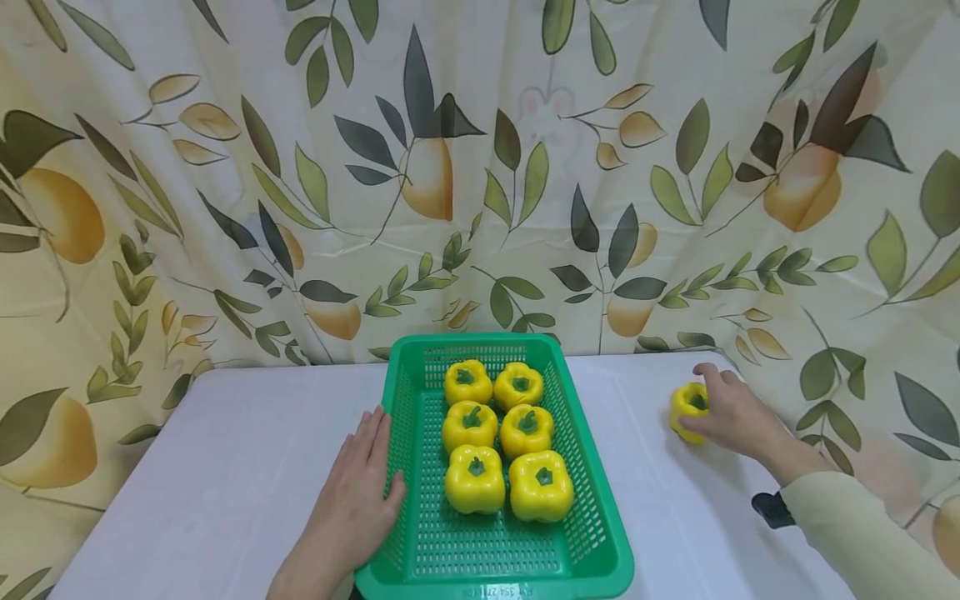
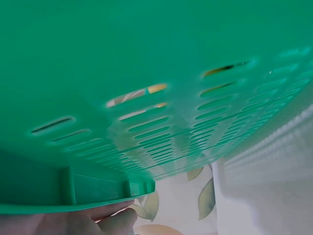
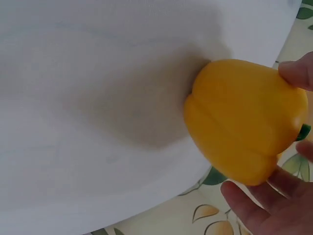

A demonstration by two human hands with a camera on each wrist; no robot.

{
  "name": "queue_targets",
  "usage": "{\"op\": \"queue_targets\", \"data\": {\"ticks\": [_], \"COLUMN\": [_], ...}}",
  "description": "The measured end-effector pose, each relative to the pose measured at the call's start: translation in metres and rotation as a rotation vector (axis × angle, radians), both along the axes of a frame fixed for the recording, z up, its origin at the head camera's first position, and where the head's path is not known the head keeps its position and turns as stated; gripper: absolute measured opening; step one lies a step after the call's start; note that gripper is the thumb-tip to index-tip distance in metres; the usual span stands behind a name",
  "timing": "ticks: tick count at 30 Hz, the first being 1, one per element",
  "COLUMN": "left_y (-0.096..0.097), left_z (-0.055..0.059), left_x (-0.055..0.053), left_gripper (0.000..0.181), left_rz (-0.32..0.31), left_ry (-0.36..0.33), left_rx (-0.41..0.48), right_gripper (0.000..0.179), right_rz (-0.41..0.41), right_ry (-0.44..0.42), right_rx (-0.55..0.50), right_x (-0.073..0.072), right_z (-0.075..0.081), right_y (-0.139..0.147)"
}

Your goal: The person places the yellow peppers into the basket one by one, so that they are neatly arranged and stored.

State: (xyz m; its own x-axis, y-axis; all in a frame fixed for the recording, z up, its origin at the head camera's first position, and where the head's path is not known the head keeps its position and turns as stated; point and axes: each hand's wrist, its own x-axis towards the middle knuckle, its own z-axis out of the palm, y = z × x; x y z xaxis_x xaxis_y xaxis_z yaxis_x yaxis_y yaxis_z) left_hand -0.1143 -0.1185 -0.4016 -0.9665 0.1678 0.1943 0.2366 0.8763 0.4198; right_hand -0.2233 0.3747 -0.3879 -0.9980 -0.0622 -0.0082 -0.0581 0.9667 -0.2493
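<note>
At the right of the table, my right hand [image 1: 738,417] grips a yellow bell pepper [image 1: 688,412] with a green stem. The right wrist view shows the thumb on one side of this pepper [image 3: 244,117] and the fingers [image 3: 244,203] on the other, with the pepper close over the white cloth. My left hand [image 1: 352,492] rests along the left rim of a green plastic basket [image 1: 617,533], its fingers straight. In the left wrist view the slotted basket wall [image 2: 161,58] fills most of the picture, with fingers [image 2: 117,223] under its rim.
Several yellow bell peppers [image 1: 476,479] stand stem up in two columns inside the basket. A white cloth [image 1: 225,475] covers the table. Behind it hangs a curtain [image 1: 480,250] printed with leaves and fruit, close along the back and right edges.
</note>
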Motion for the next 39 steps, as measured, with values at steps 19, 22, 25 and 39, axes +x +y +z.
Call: {"op": "queue_targets", "data": {"ticks": [19, 22, 25, 39], "left_y": [0.003, 0.003, 0.003, 0.002], "left_z": [0.0, 0.0, 0.001, 0.002], "left_x": [-0.001, -0.001, 0.0, 0.0], "left_gripper": [0.068, 0.068, 0.068, 0.068], "left_rz": [-0.012, -0.012, -0.012, -0.006], "left_ry": [0.015, 0.019, 0.022, 0.013], "left_rx": [0.012, 0.01, 0.009, 0.008], "right_gripper": [0.053, 0.052, 0.051, 0.048], "right_rz": [0.089, 0.11, 0.138, 0.227], "right_ry": [0.077, 0.114, 0.149, 0.209], "right_rx": [0.062, 0.067, 0.072, 0.113], "right_x": [0.004, 0.005, 0.007, 0.017], "right_z": [0.002, 0.006, 0.01, 0.029], "right_y": [-0.003, -0.006, -0.01, -0.034]}}
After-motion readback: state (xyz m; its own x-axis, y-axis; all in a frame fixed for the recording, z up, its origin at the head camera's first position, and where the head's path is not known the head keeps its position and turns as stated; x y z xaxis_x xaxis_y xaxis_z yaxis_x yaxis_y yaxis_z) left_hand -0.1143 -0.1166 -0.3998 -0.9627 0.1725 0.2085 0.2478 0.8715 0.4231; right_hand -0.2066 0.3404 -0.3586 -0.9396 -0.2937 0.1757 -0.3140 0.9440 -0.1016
